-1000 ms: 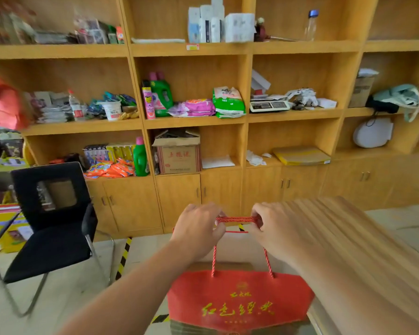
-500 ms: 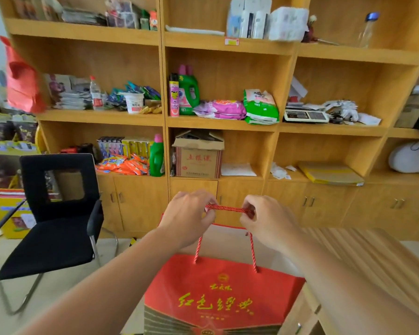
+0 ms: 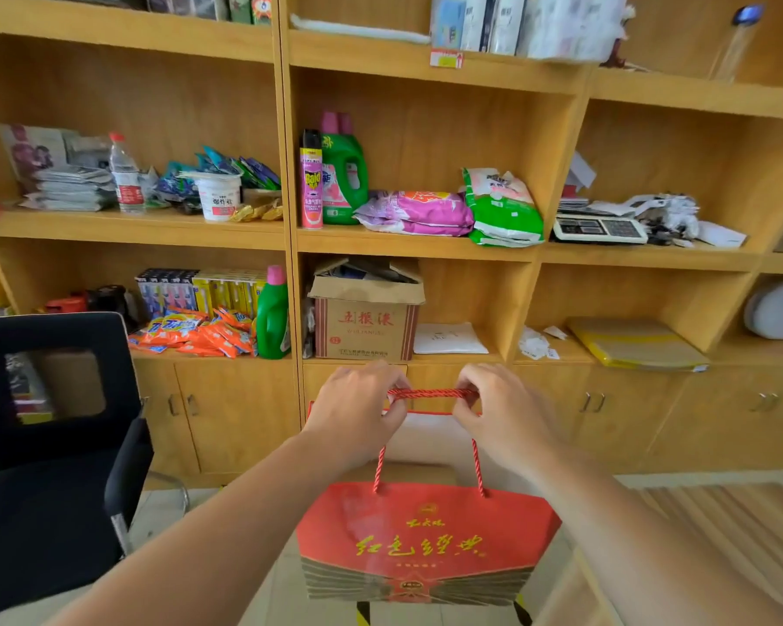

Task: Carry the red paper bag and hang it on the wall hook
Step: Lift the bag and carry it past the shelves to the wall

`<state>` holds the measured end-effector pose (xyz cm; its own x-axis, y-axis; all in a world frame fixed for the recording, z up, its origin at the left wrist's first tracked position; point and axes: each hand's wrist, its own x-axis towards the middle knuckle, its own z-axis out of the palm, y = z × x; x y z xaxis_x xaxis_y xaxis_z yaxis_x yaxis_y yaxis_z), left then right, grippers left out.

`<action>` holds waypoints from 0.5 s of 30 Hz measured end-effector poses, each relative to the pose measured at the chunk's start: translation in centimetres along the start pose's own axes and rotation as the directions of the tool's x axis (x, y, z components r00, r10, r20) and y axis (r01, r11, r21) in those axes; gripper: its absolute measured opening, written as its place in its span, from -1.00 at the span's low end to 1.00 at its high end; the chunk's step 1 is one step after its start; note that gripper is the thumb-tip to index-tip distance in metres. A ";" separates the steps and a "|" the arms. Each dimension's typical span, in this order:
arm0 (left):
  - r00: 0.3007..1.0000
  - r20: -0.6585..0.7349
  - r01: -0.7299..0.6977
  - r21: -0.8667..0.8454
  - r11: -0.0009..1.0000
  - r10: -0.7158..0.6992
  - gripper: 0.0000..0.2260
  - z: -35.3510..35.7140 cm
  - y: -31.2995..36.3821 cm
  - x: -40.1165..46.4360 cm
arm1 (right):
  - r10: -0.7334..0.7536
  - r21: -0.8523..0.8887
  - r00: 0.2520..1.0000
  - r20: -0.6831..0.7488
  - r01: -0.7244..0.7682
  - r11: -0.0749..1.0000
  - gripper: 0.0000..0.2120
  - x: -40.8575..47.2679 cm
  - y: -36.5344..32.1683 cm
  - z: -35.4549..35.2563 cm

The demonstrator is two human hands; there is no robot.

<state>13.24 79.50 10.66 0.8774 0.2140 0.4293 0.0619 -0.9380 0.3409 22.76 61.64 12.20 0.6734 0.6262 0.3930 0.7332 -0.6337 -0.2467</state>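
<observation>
Red paper bag (image 3: 428,542): one, hanging in air below both hands, in front of shelf unit (image 3: 290,246). Rope handles (image 3: 432,393): two, bunched together, stretched taut between hands. Left hand (image 3: 356,411): fingers pinched closed on left end of handles. Right hand (image 3: 505,415): pinched closed on right end. Green detergent bottles: two. Black chair (image 3: 50,445): one, at left, apart from bag.

- The left hand (image 3: 356,411) and right hand (image 3: 505,413) each pinch the red rope handle (image 3: 432,393), stretched level between them.
- The red paper bag (image 3: 426,542) hangs below — clear of the floor.
- Behind stands a wooden shelf unit (image 3: 290,228); a black chair (image 3: 50,445) sits at left.
</observation>
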 end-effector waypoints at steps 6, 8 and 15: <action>0.997 0.058 0.060 -0.015 0.998 -0.059 -0.85 5.0 -5.9 9.5 | 0.002 0.002 0.999 0.037 -0.003 1.000 -0.93 10.4 4.6 7.0; 0.993 0.097 0.070 -0.007 0.998 -0.069 -0.84 6.4 -7.5 12.9 | 0.025 0.012 0.998 0.058 -0.026 1.000 -0.91 13.8 6.3 9.2; 0.987 0.153 0.041 0.020 0.999 -0.043 -0.82 9.6 -12.1 24.4 | 0.088 0.037 0.992 0.091 -0.092 0.995 -0.87 24.3 10.0 12.6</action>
<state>38.52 93.41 8.99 0.9362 0.2102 0.2816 0.1069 -0.9337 0.3416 47.60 76.22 8.12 0.7413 0.6063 0.2878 0.6712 -0.6712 -0.3146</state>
